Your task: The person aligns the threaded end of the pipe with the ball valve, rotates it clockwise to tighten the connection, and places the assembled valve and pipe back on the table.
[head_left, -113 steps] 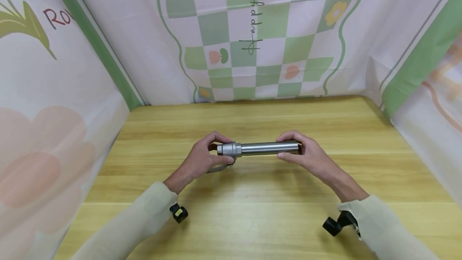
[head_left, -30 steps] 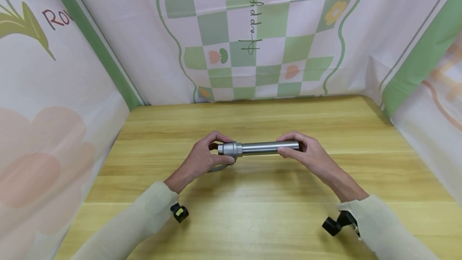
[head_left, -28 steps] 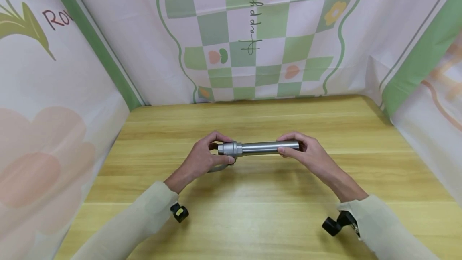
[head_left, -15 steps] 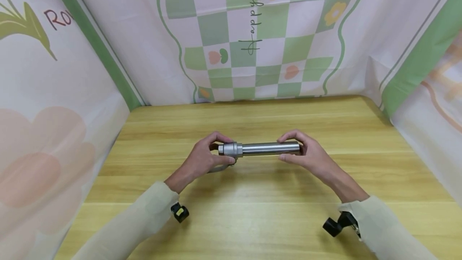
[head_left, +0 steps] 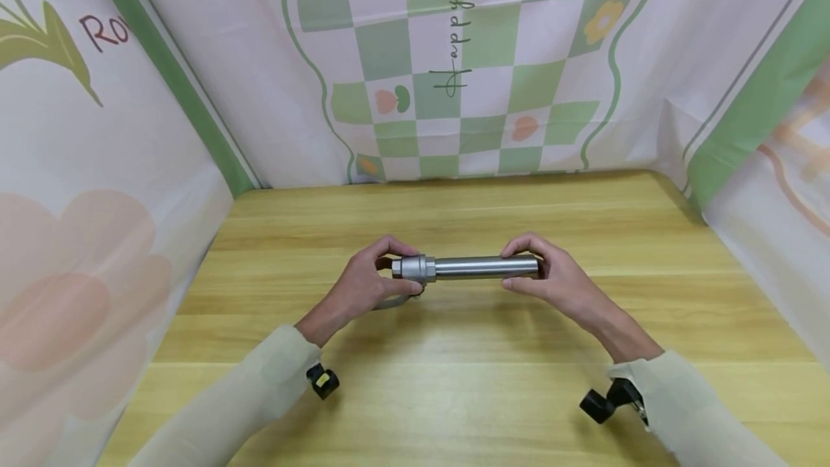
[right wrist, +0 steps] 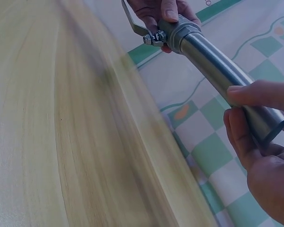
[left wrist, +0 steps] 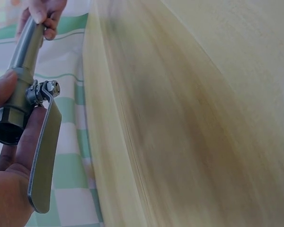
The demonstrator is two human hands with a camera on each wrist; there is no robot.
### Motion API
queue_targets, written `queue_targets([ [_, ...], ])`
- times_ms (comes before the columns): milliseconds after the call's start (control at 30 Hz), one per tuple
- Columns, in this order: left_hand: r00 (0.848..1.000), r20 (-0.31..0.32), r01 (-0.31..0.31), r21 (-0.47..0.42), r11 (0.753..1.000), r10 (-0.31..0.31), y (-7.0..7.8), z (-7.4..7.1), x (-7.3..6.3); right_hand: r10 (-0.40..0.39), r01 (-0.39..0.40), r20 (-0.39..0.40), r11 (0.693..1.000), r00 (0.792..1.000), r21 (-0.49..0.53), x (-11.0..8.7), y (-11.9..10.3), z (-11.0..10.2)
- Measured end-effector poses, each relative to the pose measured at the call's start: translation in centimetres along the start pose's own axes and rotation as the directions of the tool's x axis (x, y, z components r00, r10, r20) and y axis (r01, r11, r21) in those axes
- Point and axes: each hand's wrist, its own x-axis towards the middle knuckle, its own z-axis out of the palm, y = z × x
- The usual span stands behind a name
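Observation:
A metal ball valve point(head_left: 411, 267) with a flat lever handle point(left wrist: 46, 156) is joined end to end with a smooth steel pipe point(head_left: 480, 267). My left hand point(head_left: 363, 281) grips the valve body between thumb and fingers, and the lever hangs beside that hand in the left wrist view. Near the pipe's free end, my right hand point(head_left: 560, 279) pinches the tube, its thumb on one side and fingers on the other. The right wrist view shows the open bore of the pipe point(right wrist: 217, 61) by the palm. Valve and pipe lie level, held above the table.
Beneath the hands is a wood-grain table point(head_left: 454, 395). A patterned cloth point(head_left: 447, 92) with green checks rises behind its far edge, and more printed cloth hangs at the left and right sides. Each wrist carries a small black camera point(head_left: 322, 382).
My right thumb lay across the pipe's upper face a second ago and now sits lower, along its near side. The left hand and valve stay almost still.

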Motion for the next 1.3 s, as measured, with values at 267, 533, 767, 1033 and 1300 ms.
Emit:
queue_targets([
  [267, 1.0, 0.002, 0.006, 0.0, 1.0, -0.006, 0.09, -0.13, 0.03, 0.072, -0.073, -0.017, 0.997, 0.997, -0.024, 0.1, 0.08, -0.22],
  [533, 1.0, 0.004, 0.004, -0.004, 1.0, -0.004, 0.06, -0.13, 0.16, 0.122, -0.123, -0.028, 0.991, 0.992, -0.049, 0.0, -0.22, -0.31],
  [767, 1.0, -0.001, 0.006, -0.002, 1.0, -0.006, 0.02, -0.12, 0.18, 0.135, -0.137, -0.035, 0.989, 0.99, -0.054, -0.09, -0.65, -0.3],
  [1033, 1.0, 0.0, 0.017, -0.018, 1.0, -0.017, 0.14, 0.0, 0.08, 0.138, -0.14, -0.039, 0.989, 0.99, -0.053, -0.01, -0.38, -0.18],
  [1300, 1.0, 0.0, 0.01, -0.009, 1.0, -0.01, 0.16, 0.09, -0.05, 0.103, -0.103, -0.029, 0.995, 0.994, 0.016, -0.2, -0.35, -0.08],
])
